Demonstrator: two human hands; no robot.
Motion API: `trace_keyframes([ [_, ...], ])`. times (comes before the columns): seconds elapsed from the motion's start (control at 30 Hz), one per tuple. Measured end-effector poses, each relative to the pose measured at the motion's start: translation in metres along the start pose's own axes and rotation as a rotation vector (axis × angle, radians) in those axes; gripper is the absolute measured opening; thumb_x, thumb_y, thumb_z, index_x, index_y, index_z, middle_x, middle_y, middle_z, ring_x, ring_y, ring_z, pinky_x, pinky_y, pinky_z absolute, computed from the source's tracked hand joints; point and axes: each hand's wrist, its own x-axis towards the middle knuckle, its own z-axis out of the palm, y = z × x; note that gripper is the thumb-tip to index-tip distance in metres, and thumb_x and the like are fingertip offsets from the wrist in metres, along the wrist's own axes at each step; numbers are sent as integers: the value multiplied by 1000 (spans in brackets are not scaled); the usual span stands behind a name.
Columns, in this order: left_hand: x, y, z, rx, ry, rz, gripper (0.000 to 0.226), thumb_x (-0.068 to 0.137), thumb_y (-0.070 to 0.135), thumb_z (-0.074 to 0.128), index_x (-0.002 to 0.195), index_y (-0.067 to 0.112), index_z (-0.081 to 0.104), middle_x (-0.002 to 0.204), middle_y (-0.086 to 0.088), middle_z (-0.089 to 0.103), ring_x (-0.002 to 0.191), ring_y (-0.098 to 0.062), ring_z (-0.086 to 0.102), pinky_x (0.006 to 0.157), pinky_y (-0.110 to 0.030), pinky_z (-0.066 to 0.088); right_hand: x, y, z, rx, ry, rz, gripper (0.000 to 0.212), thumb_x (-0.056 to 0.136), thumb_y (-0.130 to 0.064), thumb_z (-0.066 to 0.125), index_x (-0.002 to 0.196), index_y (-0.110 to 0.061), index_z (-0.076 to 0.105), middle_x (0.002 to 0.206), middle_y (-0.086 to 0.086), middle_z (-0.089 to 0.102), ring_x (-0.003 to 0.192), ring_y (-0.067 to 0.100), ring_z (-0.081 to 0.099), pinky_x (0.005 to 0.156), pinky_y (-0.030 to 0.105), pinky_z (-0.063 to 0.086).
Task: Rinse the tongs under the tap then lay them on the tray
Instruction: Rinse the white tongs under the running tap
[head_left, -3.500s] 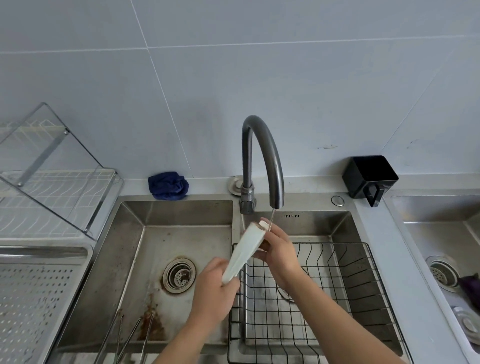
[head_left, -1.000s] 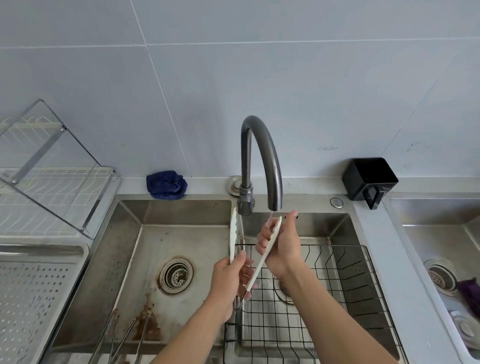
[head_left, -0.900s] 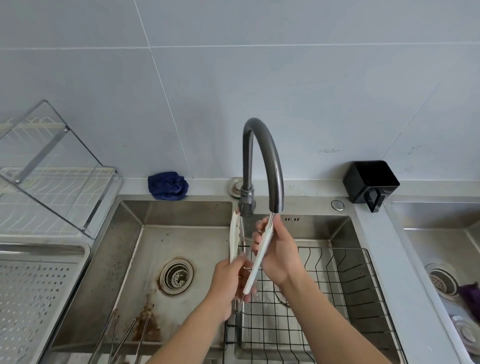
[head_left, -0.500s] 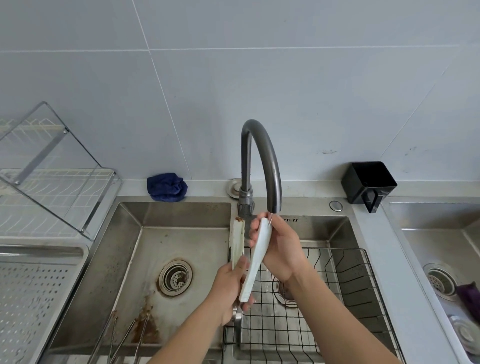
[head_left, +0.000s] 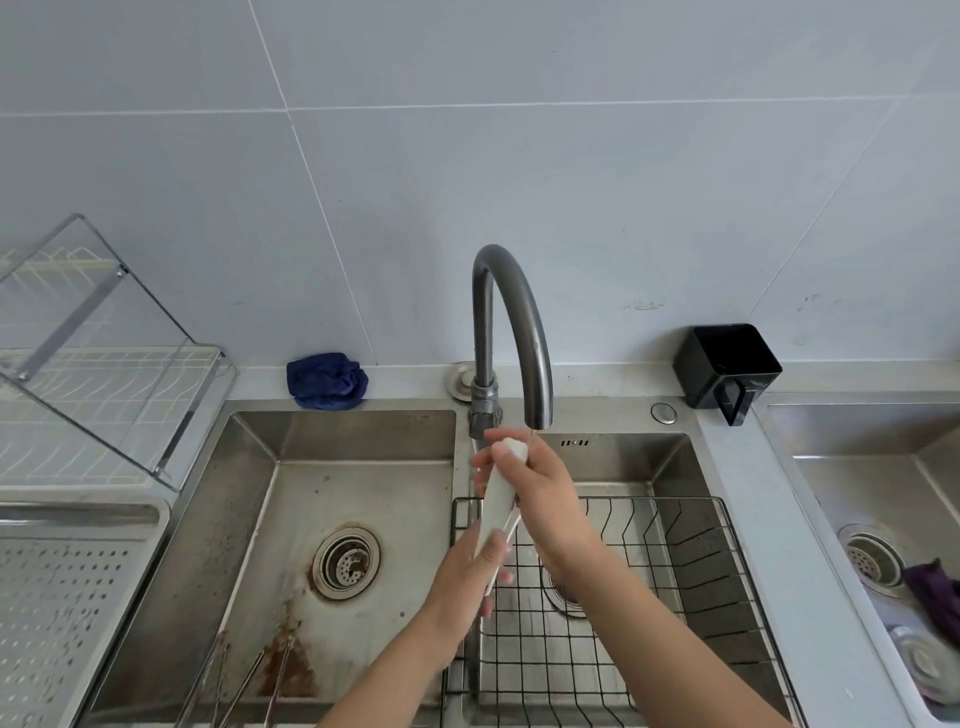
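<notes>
Head view: you are holding white tongs (head_left: 497, 493) under tap (head_left: 511, 332) spout, above divider between sink basins. Long axis is running from tip at spout down toward you. Your left hand (head_left: 462, 577) is gripping lower handle end; your right hand (head_left: 540, 493) is wrapping upper part, arms apparently pressed together. Perforated tray (head_left: 62, 597) is lying far left, left hand nearer. No readable writing showing.
</notes>
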Motion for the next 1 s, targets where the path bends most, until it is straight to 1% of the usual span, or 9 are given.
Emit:
trace_keyframes([
  [0.1,-1,0,-7,-35,30,-55,62,72,61,81,121,26,64,75,3,67,60,-8,58,43,-24,38,-1,2,-12,-102,139,-56,24,99,-39,58,106,-22,73,96,-2,77,88,9,71,74,26,60],
  [0.17,3,-1,-14,-134,81,-107,36,90,26,74,124,22,64,86,-8,69,63,-17,63,41,-27,40,1,7,-29,-56,387,-21,21,102,-29,59,101,-15,73,87,0,76,77,14,68,61,24,56],
  [0.23,3,-1,-20,-209,92,-123,31,94,14,65,122,26,67,94,-17,69,66,-24,67,42,-29,44,4,19,-42,-144,493,98,18,103,-23,58,112,-13,69,96,3,73,79,17,65,60,27,54],
  [0.3,1,0,-23,-249,83,-122,33,92,10,64,120,26,69,94,-18,70,69,-29,68,47,-32,50,5,32,-41,-234,322,215,22,104,-29,57,122,-17,63,108,3,72,88,19,69,68,32,60],
  [0.4,-2,1,-24,-235,75,-133,39,82,13,64,118,24,72,92,-16,68,69,-29,68,49,-34,53,7,44,-26,-182,130,233,20,107,-32,53,111,-18,67,100,6,77,83,20,76,69,36,64],
  [0.5,-4,3,-23,-67,117,-141,50,68,25,64,117,23,70,88,-12,66,67,-19,65,43,-30,49,14,49,-18,-161,244,210,30,109,-30,48,101,-10,69,89,16,75,71,23,74,57,33,60],
  [0.63,-5,6,-28,133,163,-114,34,65,29,62,96,20,72,75,-6,61,63,-14,60,40,-26,43,20,53,-14,-148,311,215,35,108,-25,49,92,2,65,73,14,65,65,27,70,53,36,60],
  [0.77,-6,10,-32,254,183,-77,28,67,28,58,89,17,71,70,-3,59,61,-16,56,41,-26,42,23,57,-13,-75,221,279,14,97,-4,57,96,6,67,74,9,74,69,26,75,65,42,65],
  [1.0,-5,18,-35,336,179,-53,40,65,33,58,91,6,71,62,1,53,60,-16,51,50,-32,36,28,56,-16,-149,295,262,23,103,-9,51,91,-4,71,80,16,73,67,26,76,56,36,63],
])
